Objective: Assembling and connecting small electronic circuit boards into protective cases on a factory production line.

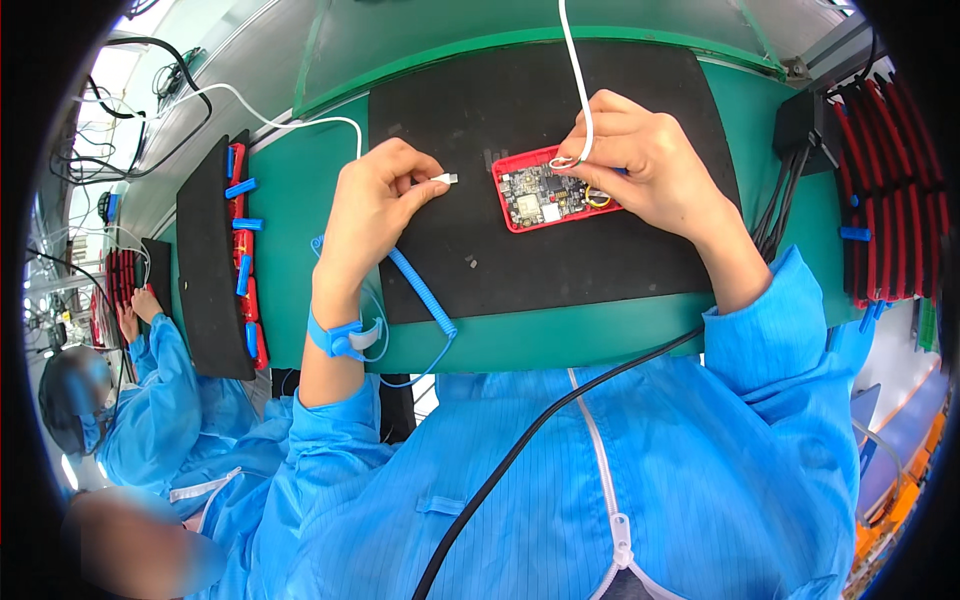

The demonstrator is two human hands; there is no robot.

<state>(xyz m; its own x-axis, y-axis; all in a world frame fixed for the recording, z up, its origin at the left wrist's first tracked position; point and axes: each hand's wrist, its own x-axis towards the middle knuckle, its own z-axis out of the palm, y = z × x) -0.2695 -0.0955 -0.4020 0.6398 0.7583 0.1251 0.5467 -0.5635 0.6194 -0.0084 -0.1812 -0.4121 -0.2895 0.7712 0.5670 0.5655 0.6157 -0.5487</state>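
Observation:
My left hand (372, 205) pinches a white cable plug (446, 179), its metal tip pointing right toward a red case. The plug is apart from the case. My right hand (655, 170) is closed around the lower end of another white cable (575, 65), which hangs down from above. Its fingers are at the upper right of the red case (512, 229) and cover that corner. Inside the case lies a bare circuit board (535, 195) with a yellow wire loop (597, 198) beside my right fingers. Whether the cable touches the board cannot be made out.
A black mat (460, 270) lies on the green bench (540, 335). A blue wrist strap (343, 340) with a coiled cord (425, 290) is on my left wrist. Red-and-black racks (890, 190) stand right; red cases with blue clips (243, 240) stand left. Co-workers sit left.

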